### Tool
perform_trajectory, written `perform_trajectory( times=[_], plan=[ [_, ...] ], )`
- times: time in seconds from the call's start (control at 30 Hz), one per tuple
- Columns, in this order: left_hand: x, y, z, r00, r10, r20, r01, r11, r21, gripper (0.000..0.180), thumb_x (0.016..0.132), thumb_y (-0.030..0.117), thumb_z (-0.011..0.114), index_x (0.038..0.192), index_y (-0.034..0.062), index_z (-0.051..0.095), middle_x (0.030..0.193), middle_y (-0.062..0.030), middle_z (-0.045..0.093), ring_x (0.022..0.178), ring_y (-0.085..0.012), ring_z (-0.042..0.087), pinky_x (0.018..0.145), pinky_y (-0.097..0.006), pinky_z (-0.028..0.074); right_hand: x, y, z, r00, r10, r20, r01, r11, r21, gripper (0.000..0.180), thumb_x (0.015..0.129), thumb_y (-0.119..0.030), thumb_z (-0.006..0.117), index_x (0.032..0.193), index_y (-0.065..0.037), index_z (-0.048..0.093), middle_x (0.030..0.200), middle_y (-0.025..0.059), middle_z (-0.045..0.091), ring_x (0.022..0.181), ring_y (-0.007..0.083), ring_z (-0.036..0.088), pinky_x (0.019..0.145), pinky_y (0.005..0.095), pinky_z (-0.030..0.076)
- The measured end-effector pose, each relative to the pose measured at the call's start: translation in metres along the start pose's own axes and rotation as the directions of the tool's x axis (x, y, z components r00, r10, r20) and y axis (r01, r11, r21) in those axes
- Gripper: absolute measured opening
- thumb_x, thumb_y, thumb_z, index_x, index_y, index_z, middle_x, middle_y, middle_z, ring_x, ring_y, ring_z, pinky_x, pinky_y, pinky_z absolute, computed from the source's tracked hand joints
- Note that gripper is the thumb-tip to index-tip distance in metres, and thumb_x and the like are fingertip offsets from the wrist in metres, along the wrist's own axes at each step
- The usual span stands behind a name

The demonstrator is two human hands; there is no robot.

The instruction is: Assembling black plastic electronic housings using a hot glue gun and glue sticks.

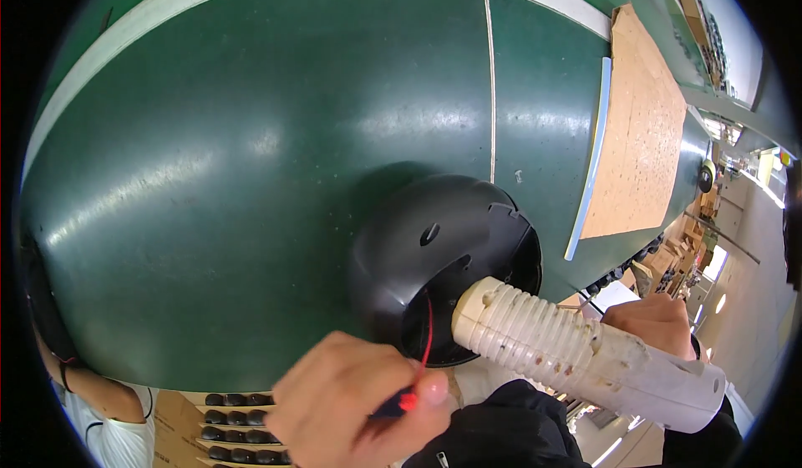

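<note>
A glossy black dome-shaped shell (401, 234), with slots and an open rim, rests on the green table near its front edge. My left hand (359, 405) is closed just in front of it, thumb and fingers pinching a thin red cord (430, 326) that runs up to the shell's opening. A small dark piece with a bright red end (408, 401) shows in the same grip. To the right, my right hand (647, 318) has its fingers curled behind a pale ribbed tube (551, 343); what it grips is hidden. The tube's beige end overlaps the shell's opening.
The green table (251, 217) has a pale seam and a raised white far border. A brown board (635, 134) with a light-blue strip (591, 167) lies at right. Shelves of black items (238, 418) stand at lower left, near another person's arm (104, 393).
</note>
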State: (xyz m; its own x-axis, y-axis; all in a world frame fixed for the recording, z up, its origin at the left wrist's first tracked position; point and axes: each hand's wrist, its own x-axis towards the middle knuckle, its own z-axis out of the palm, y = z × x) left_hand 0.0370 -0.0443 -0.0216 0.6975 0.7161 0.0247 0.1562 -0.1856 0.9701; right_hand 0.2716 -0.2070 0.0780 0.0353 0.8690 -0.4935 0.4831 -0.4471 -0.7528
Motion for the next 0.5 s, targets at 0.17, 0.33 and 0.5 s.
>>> perform_trajectory(
  times=[0.17,0.33,0.5],
  plan=[
    [0.030,0.009,-0.006,0.961,-0.276,0.006,0.276,0.957,-0.085,0.018,0.091,0.012,0.070,0.084,-0.0017,0.060,0.071,-0.0080,0.059,0.054,-0.0112,0.054,0.050,-0.024,0.041,-0.003,0.001,0.006,0.999,-0.007,-0.038,0.006,1.000,-0.021,0.023,0.072,-0.014,0.078,0.070,-0.001,0.059,0.064,0.0112,0.062,0.052,0.0248,0.064,0.049,0.0286,0.051],
    [0.043,0.011,0.001,0.918,-0.397,0.000,0.388,0.898,-0.205,0.022,0.095,0.016,0.068,0.084,-0.0014,0.061,0.071,-0.0060,0.059,0.050,-0.0071,0.053,0.044,-0.019,0.040,-0.003,0.007,0.004,0.994,-0.102,0.032,0.101,0.994,0.032,0.018,0.074,-0.008,0.075,0.084,0.005,0.066,0.073,0.0131,0.064,0.059,0.0263,0.065,0.049,0.0321,0.051],
    [0.049,0.000,-0.001,0.942,-0.328,0.064,0.333,0.906,-0.262,0.025,0.097,0.019,0.066,0.084,-0.0015,0.061,0.070,-0.0053,0.059,0.047,-0.0067,0.053,0.041,-0.019,0.039,-0.001,0.008,0.006,0.991,-0.132,0.016,0.131,0.989,0.069,0.022,0.073,-0.006,0.074,0.090,0.007,0.069,0.076,0.0131,0.065,0.061,0.0264,0.066,0.049,0.0336,0.050]
  ],
)
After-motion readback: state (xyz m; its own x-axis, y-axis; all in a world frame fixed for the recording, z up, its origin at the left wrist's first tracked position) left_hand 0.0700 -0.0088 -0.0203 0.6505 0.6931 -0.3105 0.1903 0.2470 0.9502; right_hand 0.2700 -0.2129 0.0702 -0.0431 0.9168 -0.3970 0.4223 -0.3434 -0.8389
